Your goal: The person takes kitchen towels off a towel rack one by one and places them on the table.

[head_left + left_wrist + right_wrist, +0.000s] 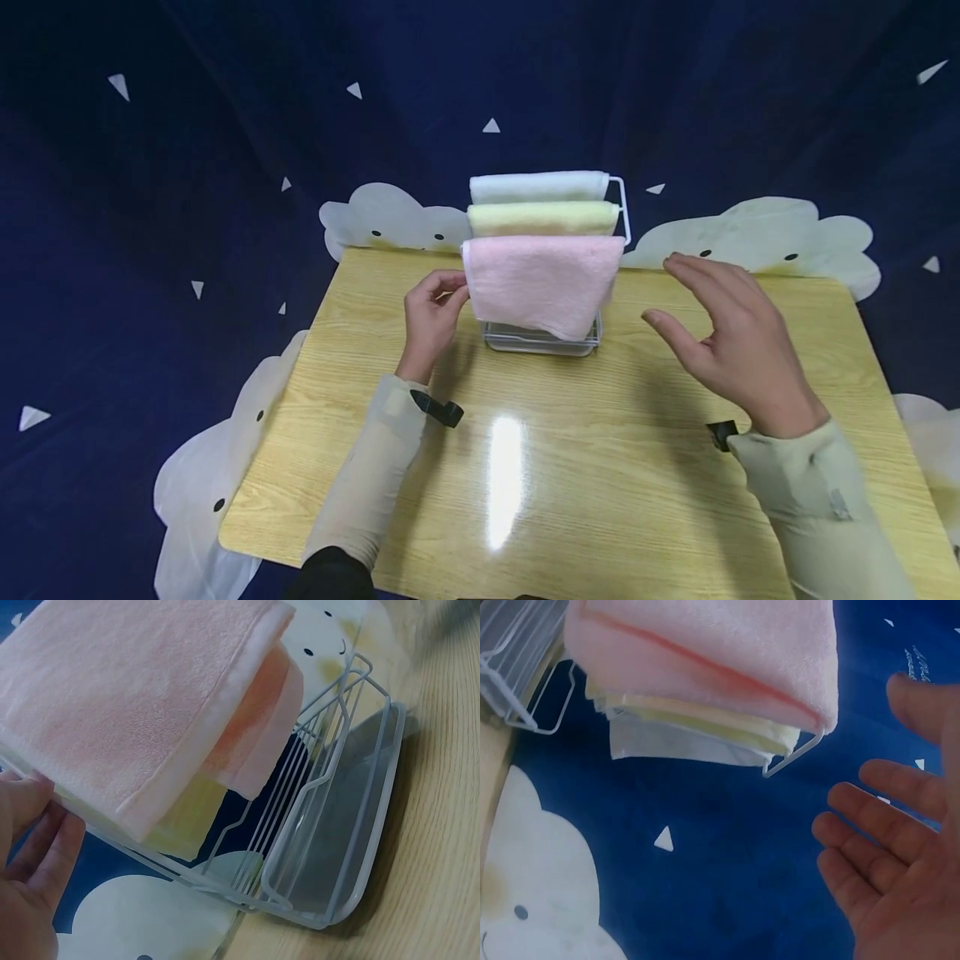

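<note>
A pink towel [543, 279] hangs over the front bar of a white wire rack [624, 208], its lower edge slanting down to the right. Behind it hang a yellow towel [543, 218] and a pale white towel [540, 186]. At the rack's left side, my left hand [433, 321] pinches the white side wire close to the pink towel's edge. My right hand [738, 333] is raised to the right of the rack, apart from the towels. Its fingers are spread from the thumb, with nothing held.
A grey tray [337, 825] forms the rack's base on the wooden table [360, 467]. Behind the table hangs a dark blue curtain [420, 50] with white triangles and clouds. Black straps with small devices sit on both wrists.
</note>
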A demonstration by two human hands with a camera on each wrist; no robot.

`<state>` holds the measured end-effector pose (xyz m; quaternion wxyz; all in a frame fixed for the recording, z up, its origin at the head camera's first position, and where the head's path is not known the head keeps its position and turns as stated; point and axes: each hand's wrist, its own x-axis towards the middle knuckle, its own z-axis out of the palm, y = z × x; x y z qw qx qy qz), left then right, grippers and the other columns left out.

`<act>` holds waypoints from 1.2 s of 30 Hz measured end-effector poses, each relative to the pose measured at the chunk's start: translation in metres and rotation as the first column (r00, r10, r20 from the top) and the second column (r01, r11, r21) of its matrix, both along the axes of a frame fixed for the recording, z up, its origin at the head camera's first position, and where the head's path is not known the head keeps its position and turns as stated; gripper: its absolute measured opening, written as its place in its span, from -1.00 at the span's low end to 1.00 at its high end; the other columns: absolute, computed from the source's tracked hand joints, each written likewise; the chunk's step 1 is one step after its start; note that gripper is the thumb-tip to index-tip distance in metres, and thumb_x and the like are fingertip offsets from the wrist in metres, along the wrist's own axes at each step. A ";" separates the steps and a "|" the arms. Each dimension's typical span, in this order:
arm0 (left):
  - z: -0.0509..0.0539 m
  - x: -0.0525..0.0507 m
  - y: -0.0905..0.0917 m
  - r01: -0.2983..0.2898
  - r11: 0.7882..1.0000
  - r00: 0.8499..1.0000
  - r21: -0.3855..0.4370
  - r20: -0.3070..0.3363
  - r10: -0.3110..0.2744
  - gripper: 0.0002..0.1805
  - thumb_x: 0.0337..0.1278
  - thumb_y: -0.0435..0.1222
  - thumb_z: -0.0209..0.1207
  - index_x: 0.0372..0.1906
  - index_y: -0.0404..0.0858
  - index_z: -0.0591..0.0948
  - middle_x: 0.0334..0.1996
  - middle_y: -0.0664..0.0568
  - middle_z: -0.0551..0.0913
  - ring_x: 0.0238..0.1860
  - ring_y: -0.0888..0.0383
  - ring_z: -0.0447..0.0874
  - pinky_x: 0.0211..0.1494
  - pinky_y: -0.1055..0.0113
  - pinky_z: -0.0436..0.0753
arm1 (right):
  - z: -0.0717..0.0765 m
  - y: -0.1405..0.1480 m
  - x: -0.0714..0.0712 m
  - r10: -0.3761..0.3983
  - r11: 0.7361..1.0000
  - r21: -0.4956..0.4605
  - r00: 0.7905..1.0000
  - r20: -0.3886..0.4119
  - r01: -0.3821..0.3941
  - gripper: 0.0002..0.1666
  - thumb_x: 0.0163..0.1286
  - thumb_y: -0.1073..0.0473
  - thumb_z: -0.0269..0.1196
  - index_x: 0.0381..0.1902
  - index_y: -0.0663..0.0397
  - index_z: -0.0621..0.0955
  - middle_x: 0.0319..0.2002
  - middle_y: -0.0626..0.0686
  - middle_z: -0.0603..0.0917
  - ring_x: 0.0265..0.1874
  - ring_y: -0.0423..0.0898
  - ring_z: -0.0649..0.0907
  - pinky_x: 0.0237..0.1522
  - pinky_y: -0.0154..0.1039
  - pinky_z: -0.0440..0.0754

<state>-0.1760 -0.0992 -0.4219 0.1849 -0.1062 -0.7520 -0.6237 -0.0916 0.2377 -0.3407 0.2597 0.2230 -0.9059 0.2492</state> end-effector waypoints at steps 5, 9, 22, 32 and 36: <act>0.004 0.003 0.001 -0.001 1.000 1.000 -0.007 0.001 0.001 -0.88 0.19 -0.56 0.30 -0.19 -0.52 0.66 -0.26 -0.26 0.72 -0.20 -0.02 0.69 -0.02 -0.05 0.71 | 0.003 -0.009 -0.008 0.046 0.998 -0.034 0.998 -0.050 -0.048 -0.31 0.15 0.09 0.49 0.21 0.26 0.61 0.18 0.21 0.63 0.14 0.22 0.57 0.27 0.02 0.46; 0.004 0.002 0.000 -0.010 1.000 1.000 -0.021 0.004 0.010 -0.88 0.19 -0.54 0.31 -0.18 -0.50 0.67 -0.25 -0.25 0.72 -0.19 -0.04 0.69 -0.02 0.00 0.72 | 0.007 -0.018 -0.014 0.072 0.996 -0.046 0.995 -0.066 -0.075 -0.31 0.12 0.13 0.51 0.20 0.27 0.61 0.16 0.21 0.64 0.13 0.21 0.58 0.25 0.02 0.48; -0.024 -0.016 -0.006 0.005 1.000 1.000 -0.027 -0.019 -0.005 -0.87 0.18 -0.53 0.32 -0.17 -0.45 0.69 -0.24 -0.23 0.73 -0.18 -0.07 0.69 -0.04 0.01 0.73 | 0.018 -0.047 -0.038 0.171 0.981 -0.065 0.977 -0.127 -0.181 -0.35 0.08 0.25 0.54 0.16 0.30 0.62 0.08 0.23 0.67 0.05 0.21 0.60 0.20 0.04 0.50; -0.025 -0.016 -0.009 0.014 1.000 1.000 -0.023 -0.026 -0.014 -0.88 0.17 -0.47 0.36 -0.18 -0.39 0.71 -0.28 -0.13 0.75 -0.22 0.04 0.69 -0.09 0.18 0.75 | 0.022 -0.065 -0.053 0.212 0.973 -0.060 0.967 -0.144 -0.222 -0.43 0.15 0.21 0.52 0.11 0.29 0.65 0.05 0.19 0.69 0.00 0.16 0.59 0.11 0.00 0.52; -0.023 -0.016 -0.008 0.019 1.000 1.000 -0.021 -0.020 -0.020 -0.87 0.17 -0.48 0.35 -0.18 -0.41 0.71 -0.28 -0.16 0.75 -0.22 0.06 0.69 -0.08 0.15 0.75 | 0.021 -0.069 -0.059 0.221 0.972 -0.055 0.967 -0.123 -0.229 -0.48 0.18 0.19 0.51 0.07 0.29 0.67 0.01 0.17 0.69 0.00 0.14 0.58 0.10 -0.01 0.51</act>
